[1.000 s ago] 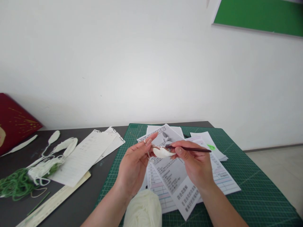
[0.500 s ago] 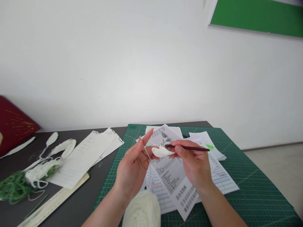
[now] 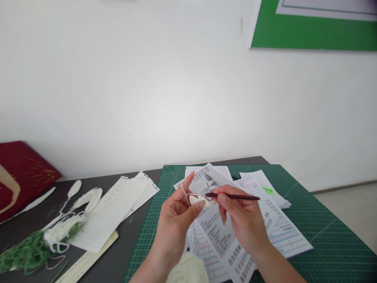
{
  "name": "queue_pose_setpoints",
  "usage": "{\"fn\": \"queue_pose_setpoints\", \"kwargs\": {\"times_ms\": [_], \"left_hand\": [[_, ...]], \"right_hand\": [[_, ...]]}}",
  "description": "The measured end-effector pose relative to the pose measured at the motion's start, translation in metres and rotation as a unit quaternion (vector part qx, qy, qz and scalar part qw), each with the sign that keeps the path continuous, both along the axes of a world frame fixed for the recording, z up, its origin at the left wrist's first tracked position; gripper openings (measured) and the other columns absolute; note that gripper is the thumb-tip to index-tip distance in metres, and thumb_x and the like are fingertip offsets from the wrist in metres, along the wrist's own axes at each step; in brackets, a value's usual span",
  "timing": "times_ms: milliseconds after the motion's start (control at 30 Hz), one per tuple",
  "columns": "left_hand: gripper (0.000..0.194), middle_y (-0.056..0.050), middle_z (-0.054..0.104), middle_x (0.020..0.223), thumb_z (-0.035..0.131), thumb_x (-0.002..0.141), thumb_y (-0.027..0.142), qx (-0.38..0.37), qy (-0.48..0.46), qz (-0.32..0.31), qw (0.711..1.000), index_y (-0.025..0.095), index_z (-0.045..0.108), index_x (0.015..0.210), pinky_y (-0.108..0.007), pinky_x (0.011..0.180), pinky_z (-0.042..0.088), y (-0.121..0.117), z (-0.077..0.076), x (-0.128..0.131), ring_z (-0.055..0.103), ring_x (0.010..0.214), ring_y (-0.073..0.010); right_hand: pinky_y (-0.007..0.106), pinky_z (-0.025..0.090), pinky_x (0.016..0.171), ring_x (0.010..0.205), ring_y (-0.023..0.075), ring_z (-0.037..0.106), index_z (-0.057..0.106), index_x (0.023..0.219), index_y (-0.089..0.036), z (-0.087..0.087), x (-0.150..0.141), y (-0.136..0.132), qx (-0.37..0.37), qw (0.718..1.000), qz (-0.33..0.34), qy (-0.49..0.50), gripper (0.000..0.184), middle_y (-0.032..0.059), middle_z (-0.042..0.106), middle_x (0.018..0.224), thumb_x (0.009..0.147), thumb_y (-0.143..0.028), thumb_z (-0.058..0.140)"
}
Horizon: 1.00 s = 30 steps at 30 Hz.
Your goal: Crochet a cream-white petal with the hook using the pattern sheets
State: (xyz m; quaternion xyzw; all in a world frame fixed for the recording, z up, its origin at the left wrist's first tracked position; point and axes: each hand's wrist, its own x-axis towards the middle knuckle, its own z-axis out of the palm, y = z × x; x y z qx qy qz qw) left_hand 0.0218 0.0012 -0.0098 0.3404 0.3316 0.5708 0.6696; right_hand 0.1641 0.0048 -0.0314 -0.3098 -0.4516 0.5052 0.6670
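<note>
Between my hands is a small white crochet piece [image 3: 198,199]. My left hand [image 3: 176,214] pinches it with the thumb on top, while the raised index finger carries a strand of white yarn [image 3: 185,195]. In my right hand [image 3: 243,214] is a dark crochet hook [image 3: 235,196], held like a pencil, its tip at the upper edge of the piece. Below my left hand lies a ball of cream yarn [image 3: 190,269], partly cut off by the frame's lower edge.
Printed sheets [image 3: 226,232] lie on a green cutting mat [image 3: 318,220] under my hands. A bright green clip-like item [image 3: 267,190] rests on papers at right. Leftward are handwritten pages [image 3: 108,212], green yarn [image 3: 26,253], white crocheted pieces [image 3: 74,189] and a dark red item [image 3: 26,167].
My left thumb has come down onto the crochet piece, where before it was raised. The hook stays at the piece's edge. The camera view has shifted, so the table sits lower.
</note>
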Motion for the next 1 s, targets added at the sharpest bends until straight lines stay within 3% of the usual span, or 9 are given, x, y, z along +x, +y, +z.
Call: {"fn": "queue_pose_setpoints", "kwargs": {"times_ms": [100,267,467,533,633,800,900,1000], "left_hand": [[0.057,0.000,0.072,0.074,0.080,0.065,0.013,0.002,0.019,0.036,0.999,0.026,0.066,0.118,-0.028,0.079,0.049,-0.001,0.001,0.001,0.066,0.079,-0.0158],[0.066,0.004,0.067,0.062,0.082,0.061,0.011,0.001,0.024,0.108,0.994,0.025,0.063,0.123,-0.023,0.068,0.050,-0.003,0.004,0.005,0.062,0.062,-0.0101],[0.056,0.005,0.068,0.060,0.082,0.060,0.010,0.023,0.032,0.154,0.987,0.024,0.069,0.113,-0.024,0.079,0.049,-0.003,0.002,0.009,0.063,0.065,-0.0102],[0.056,0.005,0.069,0.062,0.082,0.061,0.010,0.017,0.018,0.156,0.987,0.025,0.069,0.113,-0.024,0.079,0.048,-0.003,0.001,0.009,0.064,0.066,-0.0101],[0.061,0.007,0.068,0.060,0.082,0.060,0.010,-0.011,-0.012,0.136,0.991,0.027,0.066,0.117,-0.022,0.074,0.049,-0.003,0.002,0.009,0.063,0.061,-0.0083],[0.058,0.005,0.067,0.058,0.083,0.060,0.011,-0.034,-0.023,0.100,0.994,0.023,0.068,0.114,-0.022,0.069,0.048,-0.003,0.002,0.004,0.062,0.057,-0.0085],[0.057,0.004,0.067,0.059,0.084,0.059,0.011,-0.035,-0.005,0.109,0.993,0.024,0.069,0.112,-0.022,0.068,0.048,-0.005,0.002,0.003,0.063,0.060,-0.0092],[0.056,0.005,0.065,0.057,0.084,0.057,0.011,-0.035,0.009,0.126,0.991,0.025,0.071,0.109,-0.022,0.068,0.048,-0.007,0.004,0.005,0.062,0.060,-0.0091]], "right_hand": [[0.014,0.036,0.036,0.042,0.0041,0.045,0.077,0.081,-0.020,0.001,-0.003,0.000,-0.069,0.995,0.017,0.073,0.012,0.0003,0.066,0.060,0.074,-0.030,0.075],[0.015,0.049,0.043,0.054,0.0100,0.057,0.077,0.081,-0.017,-0.001,-0.008,-0.002,-0.142,0.982,0.017,0.124,0.016,0.0025,0.067,0.061,0.071,-0.031,0.078],[0.025,0.056,0.052,0.061,0.0136,0.063,0.076,0.090,-0.025,-0.008,-0.012,-0.013,0.047,0.996,-0.080,-0.010,0.012,0.0031,0.072,0.080,0.080,-0.023,0.069],[0.024,0.056,0.051,0.061,0.0132,0.063,0.076,0.090,-0.026,-0.009,-0.014,-0.013,0.050,0.996,-0.078,0.000,0.013,0.0026,0.072,0.080,0.081,-0.023,0.069],[0.021,0.055,0.049,0.059,0.0125,0.063,0.076,0.088,-0.023,-0.008,-0.016,-0.010,-0.024,0.995,-0.034,0.088,0.011,0.0020,0.072,0.071,0.078,-0.026,0.072],[0.014,0.052,0.046,0.051,0.0086,0.060,0.076,0.080,-0.016,-0.004,-0.016,-0.002,-0.157,0.959,0.064,0.226,0.015,0.0006,0.068,0.057,0.070,-0.027,0.080],[0.013,0.053,0.046,0.048,0.0072,0.059,0.076,0.079,-0.015,-0.003,-0.014,-0.001,-0.190,0.943,0.094,0.255,0.016,0.0003,0.068,0.057,0.069,-0.026,0.081],[0.013,0.053,0.045,0.048,0.0073,0.059,0.075,0.079,-0.015,-0.002,-0.011,0.000,-0.181,0.946,0.100,0.247,0.016,0.0004,0.068,0.057,0.070,-0.027,0.080]]}}
